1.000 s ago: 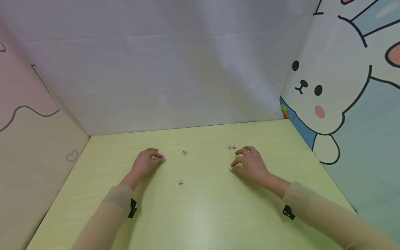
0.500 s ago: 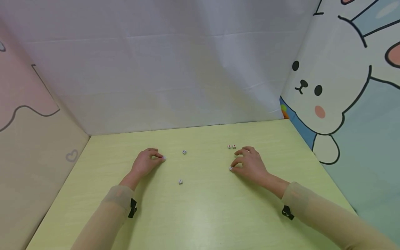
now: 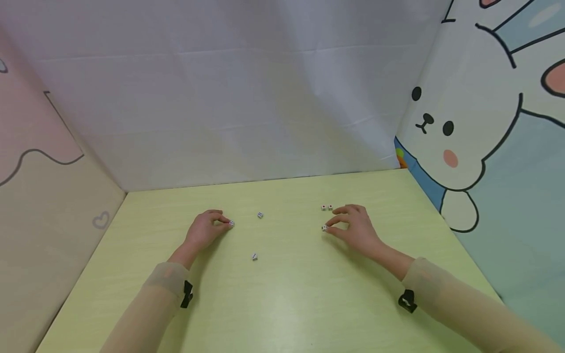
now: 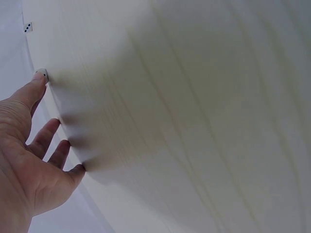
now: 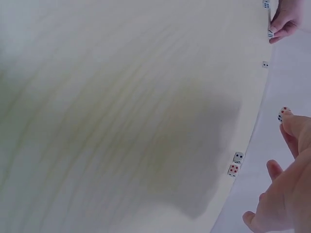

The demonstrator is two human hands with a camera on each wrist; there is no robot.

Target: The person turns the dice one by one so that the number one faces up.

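Observation:
My left hand (image 3: 206,229) pinches a white die (image 3: 231,223) between thumb and forefinger at the left of the table; in the left wrist view the other fingertips touch the tabletop. Another die (image 3: 324,228) is pinched by my right hand (image 3: 356,229), and the right wrist view shows this die (image 5: 284,114) raised off the surface. Just behind the right hand, two dice stand side by side, a left one (image 3: 323,208) and a right one (image 3: 330,207). Between the hands lie a farther die (image 3: 260,215) and a nearer die (image 3: 254,257), apart from each other.
The pale yellow table (image 3: 282,304) ends at a white cloth backdrop (image 3: 247,108). A printed panel with a cartoon rabbit (image 3: 472,142) stands along the right side, and a pink and beige panel (image 3: 48,206) along the left.
My right hand has lifted its die off the table and moved it slightly away from me, toward the pair of dice. The left hand and its die have stayed in place.

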